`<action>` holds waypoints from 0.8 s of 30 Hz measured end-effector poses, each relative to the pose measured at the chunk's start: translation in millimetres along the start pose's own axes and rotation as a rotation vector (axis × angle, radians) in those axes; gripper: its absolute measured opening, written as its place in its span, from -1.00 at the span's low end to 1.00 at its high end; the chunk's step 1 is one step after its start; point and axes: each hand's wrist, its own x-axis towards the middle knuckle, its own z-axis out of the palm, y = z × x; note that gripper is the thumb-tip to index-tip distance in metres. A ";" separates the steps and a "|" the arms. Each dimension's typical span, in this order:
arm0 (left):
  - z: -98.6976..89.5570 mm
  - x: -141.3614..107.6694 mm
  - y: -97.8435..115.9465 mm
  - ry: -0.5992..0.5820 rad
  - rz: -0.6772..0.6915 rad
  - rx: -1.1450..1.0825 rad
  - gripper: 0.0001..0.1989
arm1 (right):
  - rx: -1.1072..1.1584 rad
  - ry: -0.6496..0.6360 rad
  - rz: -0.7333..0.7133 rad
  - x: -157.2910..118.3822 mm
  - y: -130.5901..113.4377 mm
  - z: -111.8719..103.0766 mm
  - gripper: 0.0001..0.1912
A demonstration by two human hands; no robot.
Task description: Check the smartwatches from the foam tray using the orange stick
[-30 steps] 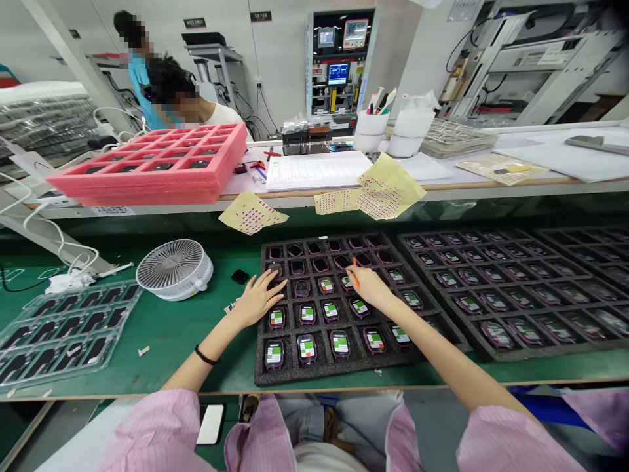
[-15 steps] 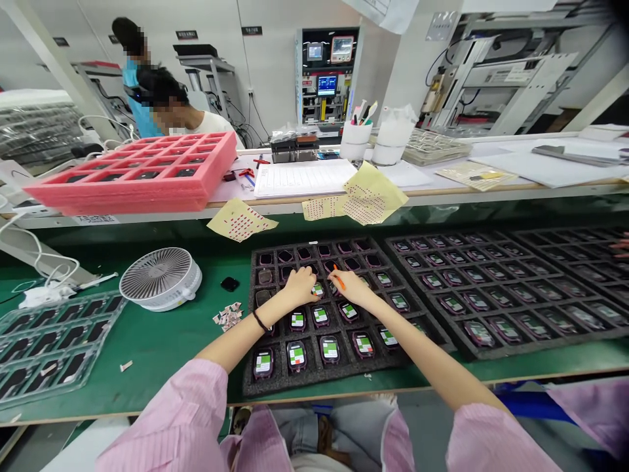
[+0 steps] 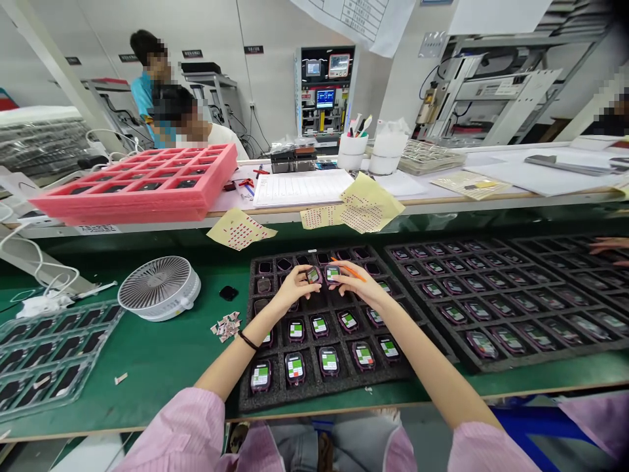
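Note:
Over the upper middle of a black foam tray (image 3: pixel 314 388), my left hand (image 3: pixel 296 287) grips a small watch (image 3: pixel 313 275) with a lit screen. Close beside it, my right hand (image 3: pixel 358 280) holds another lit watch (image 3: pixel 333 273) by its edge. An orange pen-like tool (image 3: pixel 348 267) is also tucked in the fingers of my right hand. The two watches are side by side, tilted, above the tray. In the tray's front rows, several watches show green and white screens; those in the back rows are dark.
A second foam tray (image 3: pixel 476 362) of watches lies right. Left are a round fan (image 3: pixel 160 288), paper scraps (image 3: pixel 227 326) and a clear tray (image 3: pixel 93 373). A pink foam tray (image 3: pixel 196 206) sits on the shelf. Another person's hand (image 3: pixel 609 246) shows at far right.
Both hands have risen from the tray cells, each now with a watch in its fingers. The orange tool stays in my right hand. The camera view has shifted slightly.

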 end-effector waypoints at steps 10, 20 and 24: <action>4.5 -4.9 -2.0 0.041 0.060 0.054 -0.57 | -0.127 0.135 -0.066 -1.4 10.4 7.7 -0.72; 4.1 -6.1 -7.9 0.034 0.165 0.160 -0.59 | -0.122 -0.005 -0.059 -13.2 2.1 11.6 -0.66; 5.0 -7.4 -7.6 0.019 0.174 0.138 -0.57 | -0.151 -0.008 -0.059 -16.0 0.5 12.3 -0.65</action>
